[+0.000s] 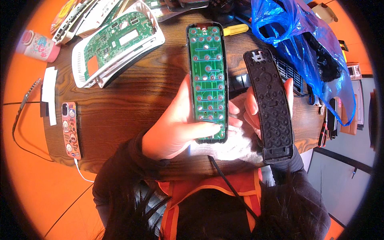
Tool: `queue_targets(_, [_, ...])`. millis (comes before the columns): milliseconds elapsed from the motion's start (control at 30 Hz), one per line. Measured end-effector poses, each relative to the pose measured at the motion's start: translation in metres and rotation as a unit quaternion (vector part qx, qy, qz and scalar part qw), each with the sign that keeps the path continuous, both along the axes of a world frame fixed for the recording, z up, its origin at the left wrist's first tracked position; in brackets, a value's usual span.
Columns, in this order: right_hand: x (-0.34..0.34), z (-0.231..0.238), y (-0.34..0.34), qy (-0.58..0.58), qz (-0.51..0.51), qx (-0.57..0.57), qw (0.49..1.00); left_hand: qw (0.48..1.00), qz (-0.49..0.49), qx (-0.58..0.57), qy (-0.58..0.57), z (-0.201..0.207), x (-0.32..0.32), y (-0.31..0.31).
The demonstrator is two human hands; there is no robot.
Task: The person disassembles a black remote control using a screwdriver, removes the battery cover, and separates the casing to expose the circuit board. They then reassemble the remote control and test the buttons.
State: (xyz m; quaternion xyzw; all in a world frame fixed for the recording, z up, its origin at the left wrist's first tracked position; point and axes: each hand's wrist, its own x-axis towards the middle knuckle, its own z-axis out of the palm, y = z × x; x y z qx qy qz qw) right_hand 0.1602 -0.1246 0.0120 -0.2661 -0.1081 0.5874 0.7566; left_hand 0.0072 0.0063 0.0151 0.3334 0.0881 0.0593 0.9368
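My left hand (172, 124) is closed around one half of a taken-apart remote control. This half is a long black shell with a green circuit board (208, 94) facing up, dotted with round contacts. My left thumb lies across the board's lower end. My right hand (253, 108) grips the other half, a black remote control cover (269, 106). Its inner side faces up and shows rows of small round bumps. The two halves are held apart, side by side above the table. Most of my right palm is hidden behind the cover. White crumpled cloth (236, 144) lies beneath my hands.
A white housing with a green board (120, 44) rests at the far left. Behind the remote is a yellow handle (235, 30). A blue plastic bag (280, 28) covers the far right. A phone (71, 130) with a cable and a pink bottle (40, 46) are at left.
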Motion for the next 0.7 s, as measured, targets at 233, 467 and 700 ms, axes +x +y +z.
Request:
queue_targets(233, [-0.001, 0.005, 0.000, 0.005, -0.005, -0.038, 0.999, 0.994, 0.003, 0.103, -0.036, -0.011, 0.002, -0.001])
queue_targets(467, [0.000, 0.004, -0.002, -0.030, 0.010, -0.036, 0.999, 0.992, 0.041, 0.119, -0.020, -0.011, 0.000, -0.006])
queue_targets(700, [-0.001, 0.000, -0.003, -0.021, 0.020, 0.002, 1.000, 0.990, -0.018, 0.136, -0.020, -0.009, -0.002, -0.005])
